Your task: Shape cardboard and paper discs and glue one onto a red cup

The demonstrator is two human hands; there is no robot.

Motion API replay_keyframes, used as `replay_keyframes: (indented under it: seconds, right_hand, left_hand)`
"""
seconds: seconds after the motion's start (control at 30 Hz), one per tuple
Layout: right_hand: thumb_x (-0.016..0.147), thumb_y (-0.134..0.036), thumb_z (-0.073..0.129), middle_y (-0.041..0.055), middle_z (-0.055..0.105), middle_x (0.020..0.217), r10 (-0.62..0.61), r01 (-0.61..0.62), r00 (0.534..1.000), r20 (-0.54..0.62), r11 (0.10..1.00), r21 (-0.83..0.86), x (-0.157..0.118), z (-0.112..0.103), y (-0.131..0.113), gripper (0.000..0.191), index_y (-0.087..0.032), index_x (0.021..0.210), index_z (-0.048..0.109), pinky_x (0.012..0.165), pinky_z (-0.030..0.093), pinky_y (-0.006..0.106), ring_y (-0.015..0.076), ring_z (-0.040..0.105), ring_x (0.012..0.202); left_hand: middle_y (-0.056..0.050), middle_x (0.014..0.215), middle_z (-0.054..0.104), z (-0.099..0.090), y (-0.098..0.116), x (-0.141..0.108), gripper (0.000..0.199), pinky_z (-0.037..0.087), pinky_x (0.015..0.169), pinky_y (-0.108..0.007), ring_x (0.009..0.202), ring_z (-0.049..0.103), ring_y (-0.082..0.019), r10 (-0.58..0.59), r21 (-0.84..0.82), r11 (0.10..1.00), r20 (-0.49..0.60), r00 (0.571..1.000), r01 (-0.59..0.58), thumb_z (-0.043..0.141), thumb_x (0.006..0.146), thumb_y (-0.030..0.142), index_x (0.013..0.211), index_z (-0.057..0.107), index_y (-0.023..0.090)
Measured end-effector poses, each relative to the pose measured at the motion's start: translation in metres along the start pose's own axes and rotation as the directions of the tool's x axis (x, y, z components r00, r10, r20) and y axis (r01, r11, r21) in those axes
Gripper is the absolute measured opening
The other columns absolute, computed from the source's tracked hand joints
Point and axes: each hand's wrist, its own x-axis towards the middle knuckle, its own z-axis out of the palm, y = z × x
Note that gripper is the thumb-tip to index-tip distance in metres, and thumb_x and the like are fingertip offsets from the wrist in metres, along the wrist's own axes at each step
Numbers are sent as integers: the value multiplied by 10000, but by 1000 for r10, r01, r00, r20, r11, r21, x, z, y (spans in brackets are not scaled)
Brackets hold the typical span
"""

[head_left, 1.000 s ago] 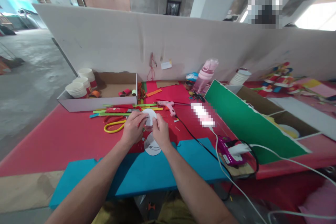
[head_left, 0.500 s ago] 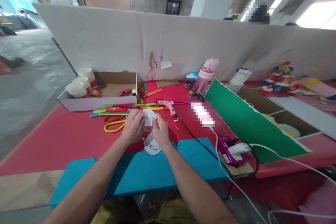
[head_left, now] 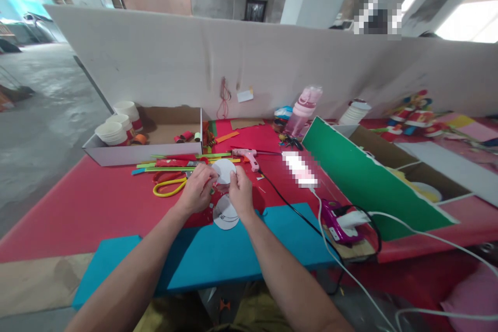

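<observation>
A white paper disc is upright and slightly tilted between my hands, over the red tabletop. My right hand pinches its right edge between thumb and fingers. My left hand is closed, its fingertips together at the disc's left edge; whether they grip the disc or a small scrap cannot be made out. Just below lie several overlapping white discs with dark printing, at the border of the red cover and the blue strip. Yellow-handled scissors lie left of my left hand. A pink glue gun rests beyond my hands.
Coloured strips lie beyond the scissors. A shallow box with paper cups is at back left. The glue gun's black cable runs right towards a purple power strip. A green-sided box and a pink bottle stand right.
The disc has moved slightly right and up with my right hand. My left fingers have drawn back from its face to its left edge.
</observation>
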Motion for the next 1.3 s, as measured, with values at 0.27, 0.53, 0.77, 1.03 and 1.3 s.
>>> replay_keyframes:
  seconds: [0.27,0.53,0.77,1.03,1.3]
  right_hand:
    - [910,-296,346,11,563,662,130,-129,991,-9,985,112,7,-3,10,147,-230,797,413,507,400,255,176,564,553]
    - [904,-327,383,-47,515,503,124,-147,984,126,971,188,6,-9,3,169,-234,762,399,433,405,229,162,586,434]
    - [919,-313,354,-42,513,470,32,-44,990,141,996,82,2,-8,-5,197,-226,757,425,465,374,225,156,575,442]
    - [925,-299,342,-50,499,477,50,-65,985,164,994,90,2,-9,-6,198,-215,780,449,468,361,221,139,551,404]
    - [931,-304,328,13,569,585,-2,4,991,136,1000,-15,1,-7,-2,232,-200,847,518,518,357,237,175,573,557]
  left_hand:
    - [-59,843,551,-1,5,1,128,421,748,-336,816,481,-179,2,-27,1000,7,1000,-2,408,912,163,828,503,181]
    - [-61,855,610,-2,0,1,123,446,749,-335,834,516,-180,25,20,1000,-79,997,-23,484,890,143,885,604,166]
    - [-82,936,601,0,-6,-2,255,461,740,-347,846,496,-186,76,93,993,-81,994,-69,479,890,149,1074,648,201]
    - [-77,937,586,3,-9,-2,213,456,766,-352,867,505,-189,45,97,995,-57,997,-39,478,897,179,1031,644,192]
    - [-65,890,589,2,-4,0,137,457,780,-346,869,527,-192,-6,71,997,-14,1000,7,482,896,202,926,615,183]
